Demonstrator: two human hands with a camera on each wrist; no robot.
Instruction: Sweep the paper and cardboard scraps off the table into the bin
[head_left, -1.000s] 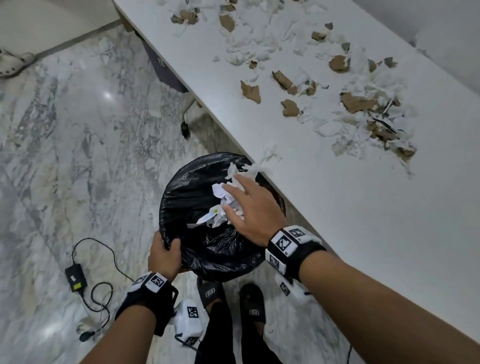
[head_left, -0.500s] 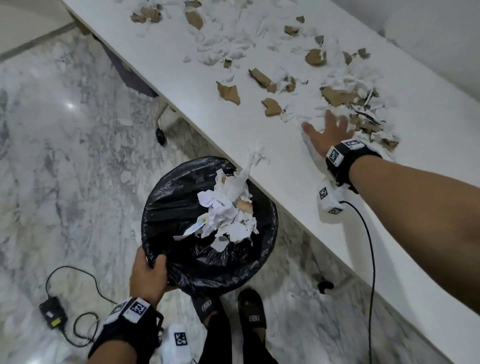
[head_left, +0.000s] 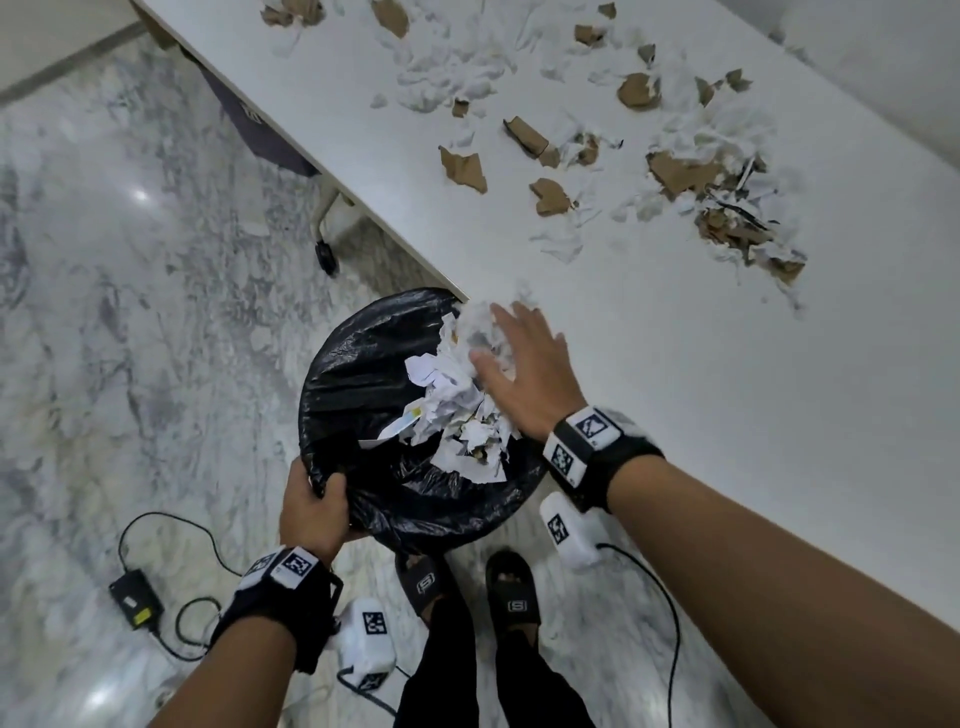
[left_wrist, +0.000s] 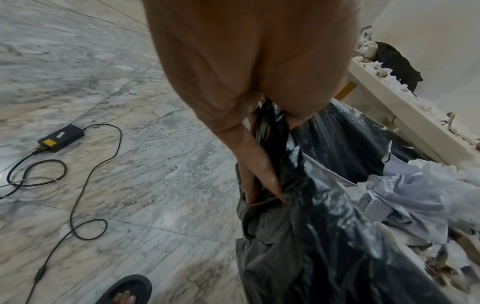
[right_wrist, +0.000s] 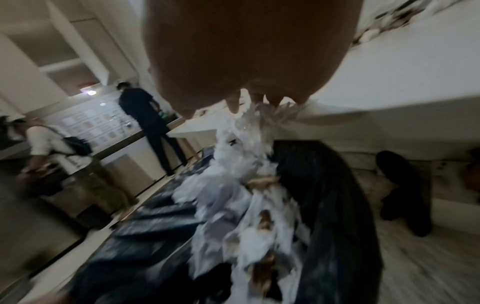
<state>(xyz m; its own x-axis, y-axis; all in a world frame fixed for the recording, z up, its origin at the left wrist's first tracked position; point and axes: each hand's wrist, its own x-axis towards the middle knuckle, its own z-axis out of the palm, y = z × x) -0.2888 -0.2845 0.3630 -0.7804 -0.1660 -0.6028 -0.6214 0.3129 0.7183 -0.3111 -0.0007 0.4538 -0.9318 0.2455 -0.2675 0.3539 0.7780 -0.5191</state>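
Pushing paper scraps (head_left: 470, 332) into bin (head_left: 363, 364), right hand (head_left: 524, 374) flat, left hand (head_left: 311, 512) gripping rim

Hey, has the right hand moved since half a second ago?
Yes. The right hand came back from the scrap pile far out on the table to the table's near edge, pushing white paper over the bin.

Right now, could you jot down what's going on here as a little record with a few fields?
left hand: grips the bin by its black-lined rim
right hand: open, fingers spread, pushing white paper over the table edge
bin contents: heaped white paper
left on table: cardboard scraps and torn white paper
floor: power adapter with cable
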